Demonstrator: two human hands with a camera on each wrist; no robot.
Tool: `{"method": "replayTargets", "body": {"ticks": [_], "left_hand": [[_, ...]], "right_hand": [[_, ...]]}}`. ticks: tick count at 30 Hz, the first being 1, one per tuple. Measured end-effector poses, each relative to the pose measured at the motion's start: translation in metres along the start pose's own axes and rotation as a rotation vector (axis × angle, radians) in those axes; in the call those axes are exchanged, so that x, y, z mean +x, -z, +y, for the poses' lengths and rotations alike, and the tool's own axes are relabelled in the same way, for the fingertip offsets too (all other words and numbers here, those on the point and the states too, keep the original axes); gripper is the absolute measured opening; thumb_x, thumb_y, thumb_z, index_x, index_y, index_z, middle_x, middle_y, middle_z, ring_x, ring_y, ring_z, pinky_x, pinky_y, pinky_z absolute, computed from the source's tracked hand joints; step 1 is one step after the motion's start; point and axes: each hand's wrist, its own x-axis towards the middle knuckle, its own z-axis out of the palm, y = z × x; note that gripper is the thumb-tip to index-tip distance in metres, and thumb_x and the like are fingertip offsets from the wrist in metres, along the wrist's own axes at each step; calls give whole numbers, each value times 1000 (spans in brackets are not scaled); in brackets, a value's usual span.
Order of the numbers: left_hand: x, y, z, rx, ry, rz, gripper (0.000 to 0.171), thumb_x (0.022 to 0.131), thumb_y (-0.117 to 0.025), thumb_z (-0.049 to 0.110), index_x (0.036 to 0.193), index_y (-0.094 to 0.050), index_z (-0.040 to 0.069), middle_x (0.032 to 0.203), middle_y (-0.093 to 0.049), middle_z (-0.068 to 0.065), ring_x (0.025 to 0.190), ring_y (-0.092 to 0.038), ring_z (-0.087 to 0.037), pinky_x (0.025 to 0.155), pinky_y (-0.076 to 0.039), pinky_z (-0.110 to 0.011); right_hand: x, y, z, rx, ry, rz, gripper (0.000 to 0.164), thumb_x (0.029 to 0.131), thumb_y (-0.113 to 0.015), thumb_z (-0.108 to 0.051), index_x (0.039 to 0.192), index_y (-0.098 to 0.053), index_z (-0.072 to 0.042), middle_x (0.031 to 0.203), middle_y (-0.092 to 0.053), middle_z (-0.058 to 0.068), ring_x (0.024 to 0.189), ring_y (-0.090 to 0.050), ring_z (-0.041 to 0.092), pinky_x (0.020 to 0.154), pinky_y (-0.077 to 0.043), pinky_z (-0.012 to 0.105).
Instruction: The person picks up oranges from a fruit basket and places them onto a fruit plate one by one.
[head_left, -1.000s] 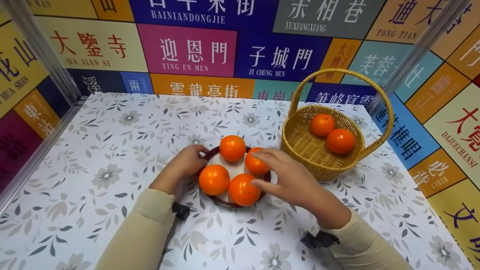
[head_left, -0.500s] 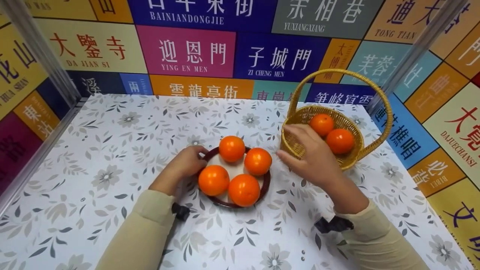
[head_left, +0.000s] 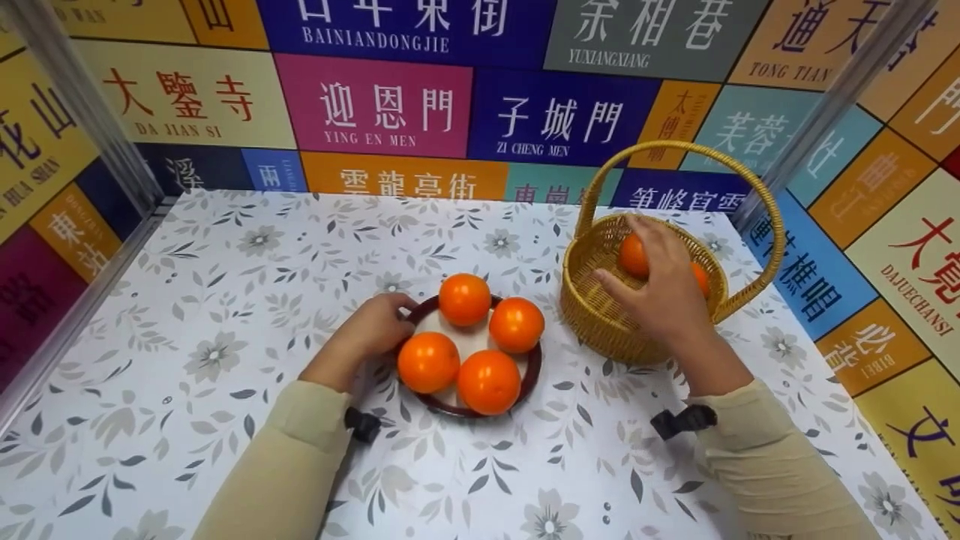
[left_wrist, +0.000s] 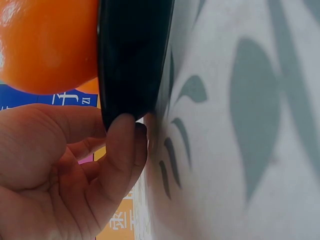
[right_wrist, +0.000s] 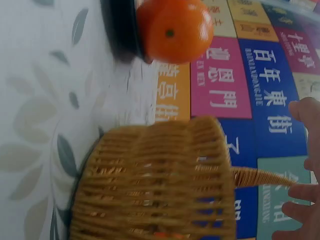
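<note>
Oranges (head_left: 490, 382): four staying on the plate (head_left: 535, 366)
Left hand (head_left: 375, 325): still gripping it
Right hand (head_left: 667, 292): moving farther over the basket (head_left: 604, 322), fingers apart

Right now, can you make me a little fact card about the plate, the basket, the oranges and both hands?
plate: four oranges on it
basket: two oranges inside, partly hidden
left hand: grips the plate's edge
right hand: above the basket, holding nothing
oranges altogether: six
tablecloth: white with grey leaves and flowers
</note>
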Motion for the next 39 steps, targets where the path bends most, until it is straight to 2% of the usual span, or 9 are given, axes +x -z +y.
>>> {"method": "replayTargets", "body": {"ticks": [5, 10, 17, 27, 32, 35, 39], "left_hand": [[0, 0, 1, -5, 4, 0, 36, 93, -62, 10, 129, -67, 10, 110, -71, -13, 97, -63, -27, 94, -51, -41], [-1, 0, 1, -8, 2, 0, 36, 93, -62, 10, 128, -67, 10, 109, -71, -13, 97, -64, -27, 95, -51, -41], [-1, 1, 2, 2, 2, -3, 36, 94, -62, 11, 129, -67, 10, 108, -71, -13, 96, -63, -27, 93, -51, -41], [0, 3, 2, 15, 11, -11, 36, 94, -61, 11, 130, -66, 9, 109, -71, -14, 96, -63, -27, 93, -51, -41], [-1, 2, 1, 16, -8, -5, 36, 94, -61, 11, 130, -67, 8, 109, -71, -14, 95, -63, -27, 93, -51, -42], [-2, 1, 1, 22, -18, 0, 37, 94, -62, 11, 130, -67, 8, 108, -71, -14, 95, -63, -27, 93, -51, -42], [-1, 2, 1, 2, -4, -4, 35, 94, -61, 10, 129, -67, 9, 109, -71, -14, 97, -63, -27, 95, -50, -42]], "right_hand": [[8, -2, 19, -24, -79, -4, 91, 88, -69, -67, 163, -29, -37, 170, -27, 10, 149, -34, 46, 112, -37, 71], [14, -6, 38, -52, -154, -35, 97, 87, -68, -69, 165, -23, -36, 171, -22, 13, 150, -31, 49, 112, -33, 75], [19, -14, 62, -108, -194, -56, 105, 86, -69, -69, 168, -18, -26, 171, -17, 20, 153, -19, 51, 116, -22, 77], [25, -17, 77, -131, -260, -114, 112, 86, -74, -64, 168, -14, -17, 169, -7, 30, 155, -7, 54, 118, -9, 77], [27, -18, 82, -117, -292, -160, 113, 87, -75, -60, 168, -10, -15, 170, -1, 31, 154, -2, 55, 118, -3, 77], [28, -18, 83, -110, -315, -180, 114, 87, -76, -57, 168, -7, -15, 170, -1, 32, 153, -4, 56, 116, -7, 79], [29, -19, 83, -115, -338, -204, 115, 87, -76, -56, 168, -5, -15, 167, -6, 33, 150, -11, 57, 112, -20, 80]]}}
